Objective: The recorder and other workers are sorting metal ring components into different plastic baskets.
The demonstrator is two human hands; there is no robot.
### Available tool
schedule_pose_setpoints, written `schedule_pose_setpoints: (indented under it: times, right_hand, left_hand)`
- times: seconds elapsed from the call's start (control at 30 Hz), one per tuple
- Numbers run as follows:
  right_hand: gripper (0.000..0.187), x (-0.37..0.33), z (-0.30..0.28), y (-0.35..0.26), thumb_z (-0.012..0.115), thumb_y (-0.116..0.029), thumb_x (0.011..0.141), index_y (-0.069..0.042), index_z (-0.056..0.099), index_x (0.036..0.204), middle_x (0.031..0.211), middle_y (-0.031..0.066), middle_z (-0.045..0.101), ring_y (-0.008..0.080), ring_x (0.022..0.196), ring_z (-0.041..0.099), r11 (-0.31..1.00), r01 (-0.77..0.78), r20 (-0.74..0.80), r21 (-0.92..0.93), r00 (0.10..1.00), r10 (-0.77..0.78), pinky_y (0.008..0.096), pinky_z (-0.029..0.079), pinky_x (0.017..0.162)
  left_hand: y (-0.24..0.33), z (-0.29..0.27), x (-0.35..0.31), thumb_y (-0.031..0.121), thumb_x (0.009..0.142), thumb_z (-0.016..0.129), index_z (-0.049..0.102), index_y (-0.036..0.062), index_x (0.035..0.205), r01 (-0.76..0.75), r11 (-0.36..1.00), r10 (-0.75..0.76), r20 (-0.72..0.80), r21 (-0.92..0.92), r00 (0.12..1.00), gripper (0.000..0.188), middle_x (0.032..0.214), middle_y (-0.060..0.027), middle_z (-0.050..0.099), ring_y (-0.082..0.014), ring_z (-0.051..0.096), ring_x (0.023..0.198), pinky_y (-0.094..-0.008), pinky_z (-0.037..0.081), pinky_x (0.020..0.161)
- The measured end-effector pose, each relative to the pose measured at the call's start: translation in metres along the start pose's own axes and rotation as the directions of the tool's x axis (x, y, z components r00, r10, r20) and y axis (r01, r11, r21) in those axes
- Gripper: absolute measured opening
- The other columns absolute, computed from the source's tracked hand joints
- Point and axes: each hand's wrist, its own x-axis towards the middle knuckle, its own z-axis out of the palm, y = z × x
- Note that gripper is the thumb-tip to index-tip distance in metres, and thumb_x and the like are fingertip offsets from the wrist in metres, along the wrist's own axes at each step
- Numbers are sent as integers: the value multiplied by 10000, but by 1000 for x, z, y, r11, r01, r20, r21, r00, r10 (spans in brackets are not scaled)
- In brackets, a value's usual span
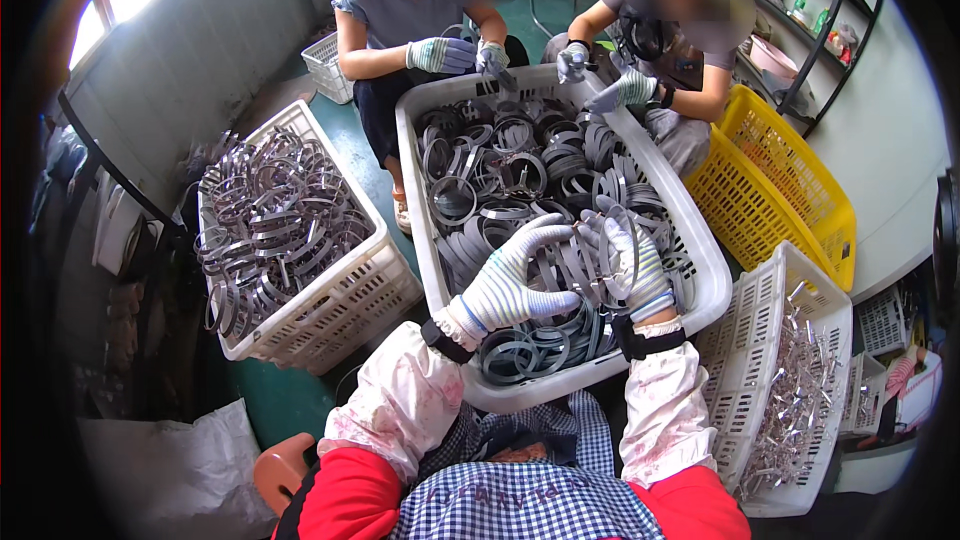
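Observation:
My left hand (515, 275), in a striped white knit glove, curls with its thumb below and fingers above a bunch of thin metal rings (570, 265). My right hand (642, 265), gloved alike, has its fingers round the right side of these upright rings, close to the left hand. Part of the grip is hidden by the rings and gloves. Both hands are over the near half of a large white basket (710, 285), which is filled with many dark grey metal rings (520, 175), some stacked in bundles and others loose.
At left stands a white crate (330, 305) heaped with shiny metal clamps (285, 225). On the right are yellow crates (770, 180) and a white crate (740, 380) with small metal parts (795, 400). Two gloved co-workers (440, 55) (625, 90) sit across the basket.

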Motion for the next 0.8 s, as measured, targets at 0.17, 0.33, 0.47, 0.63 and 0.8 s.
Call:
schedule_pose_setpoints:
  times: [0.17, 0.33, 0.47, 0.63, 0.8]
  right_hand:
    - [413, 6, -2, -8, 541, -184, 1044, -72, 466, 1435, 1183, 139, 644, 209, 966, 687, 991, 46, -35, -126, 998, -50, 339, 588, 878]
    - [435, 4, 2, -2, 597, -121, 997, -120, 539, 1428, 1167, 73, 665, 133, 961, 675, 972, 59, 34, -227, 998, -53, 267, 571, 837]
    - [415, 2, 2, -5, 559, -99, 1014, -86, 531, 1428, 1245, 101, 644, 177, 1084, 659, 996, -17, 129, -90, 991, 29, 310, 556, 939]
    - [364, -1, 10, -2, 485, -75, 1053, -59, 547, 1411, 1251, 94, 652, 149, 1123, 625, 908, 69, 134, -413, 991, -14, 257, 483, 1012]
    - [344, -8, 20, -6, 504, -91, 1055, -69, 571, 1392, 1165, 59, 684, 97, 999, 637, 940, 54, -39, -337, 997, -72, 230, 532, 885]
  left_hand:
    - [6, -7, 4, 241, 700, 916, 542, 92, 1383, -36, 995, 36, 10, 94, 999, 793, 1518, -63, 405, -190, 441, 1328, -358, 378, 1111]
    - [4, -8, 1, 203, 700, 911, 543, 86, 1384, -9, 994, 6, 25, 109, 1000, 785, 1509, -49, 406, -176, 471, 1268, -344, 407, 1080]
    - [-1, -7, 4, 190, 702, 911, 535, 87, 1388, -25, 997, 22, 34, 79, 999, 788, 1500, -34, 407, -157, 471, 1260, -338, 416, 1076]
    - [-3, -6, 4, 195, 712, 910, 513, 85, 1400, -1, 995, -6, 63, 100, 998, 802, 1495, -40, 411, -186, 429, 1348, -350, 397, 1105]
    - [-1, -5, 4, 208, 711, 911, 511, 78, 1399, -12, 999, 10, 37, 53, 999, 807, 1489, -52, 420, -193, 426, 1360, -360, 386, 1118]
